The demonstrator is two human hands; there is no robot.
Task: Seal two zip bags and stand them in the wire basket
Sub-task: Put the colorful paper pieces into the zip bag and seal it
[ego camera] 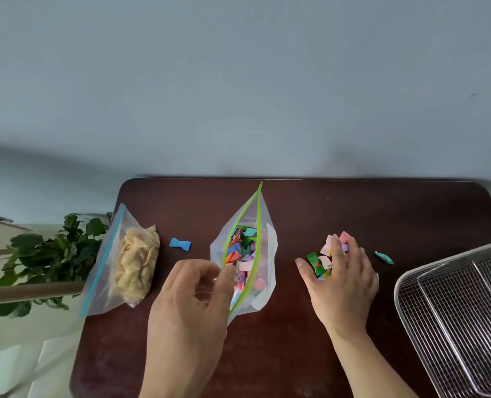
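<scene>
Head view: lying open on bare table (310,354), wire basket (456,305) overhanging right edge. Pinching green-zip bag (247,254) mouth with left hand (192,305); spreading right hand (341,280) flat over loose candies (321,261) just right of bag.

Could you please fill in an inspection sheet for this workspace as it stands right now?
Surface: dark brown table, set against a pale wall.
Job's things: green-zip bag of coloured paper pieces, mouth open; blue-zip bag of pale pasta-like pieces lying at the table's left edge, seal state unclear; wire basket at right, with no bag in it.
Clutter: loose coloured pieces under the right hand, a blue piece, a teal piece.
Grippers: left hand pinching the green-zip bag's rim; right hand spread over the loose pieces.
Cables: nothing seen.
Surroundings: leafy plant left of the table.
</scene>
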